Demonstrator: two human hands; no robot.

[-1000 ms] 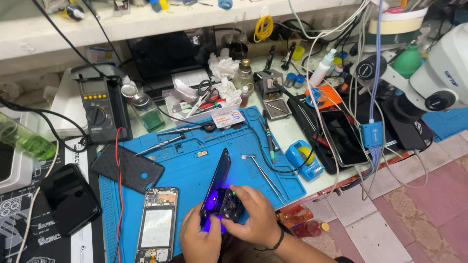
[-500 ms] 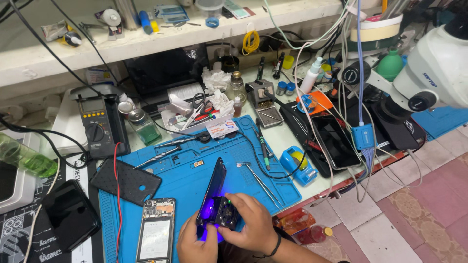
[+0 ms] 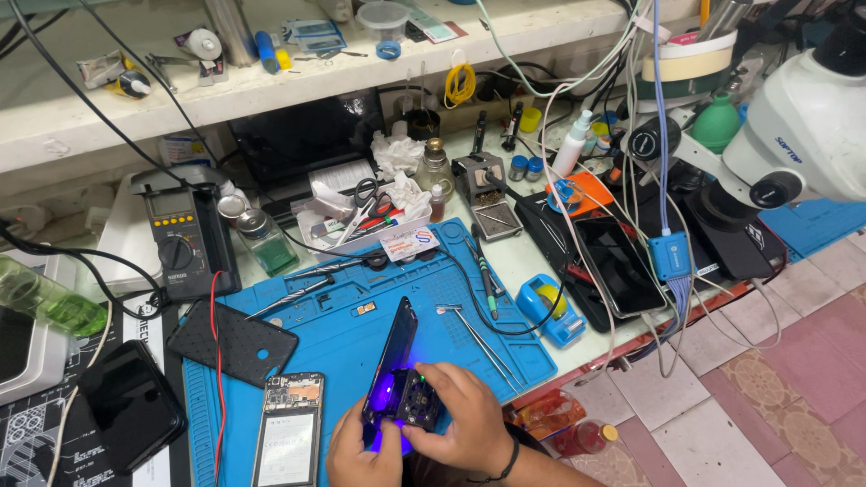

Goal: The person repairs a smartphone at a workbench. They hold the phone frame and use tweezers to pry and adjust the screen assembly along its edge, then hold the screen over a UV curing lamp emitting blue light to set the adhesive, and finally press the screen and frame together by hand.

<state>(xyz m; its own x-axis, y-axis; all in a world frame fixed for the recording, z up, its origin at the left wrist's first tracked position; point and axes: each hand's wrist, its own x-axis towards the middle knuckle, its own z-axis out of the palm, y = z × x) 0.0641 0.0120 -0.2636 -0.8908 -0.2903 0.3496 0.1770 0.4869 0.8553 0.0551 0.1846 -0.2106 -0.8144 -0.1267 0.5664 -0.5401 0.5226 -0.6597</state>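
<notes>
Right hand [image 3: 465, 419] wrapped over a small black lamp [image 3: 413, 399] glowing violet, fingers clenched on it, lamp pressed against the lower end of a dark phone [image 3: 394, 361]. Left hand [image 3: 361, 451] grips the phone's bottom edge from below, fingers closed on it. Phone stands tilted on edge over the near part of the blue mat [image 3: 361, 316], upper end pointing away from the person.

Step in hand, by my read: shining the violet light onto the phone's lower edge, likely curing glue there. Next move calls for both hands keeping the lamp flush and steady on that spot, no slipping along the edge.

Around: opened phone [image 3: 289, 431] lying flat on the mat just left of the hands, black back cover [image 3: 233, 343] further left, tweezers [image 3: 474, 332] right of the held phone, multimeter [image 3: 188, 242] behind the mat, microscope [image 3: 794, 135] far right.
</notes>
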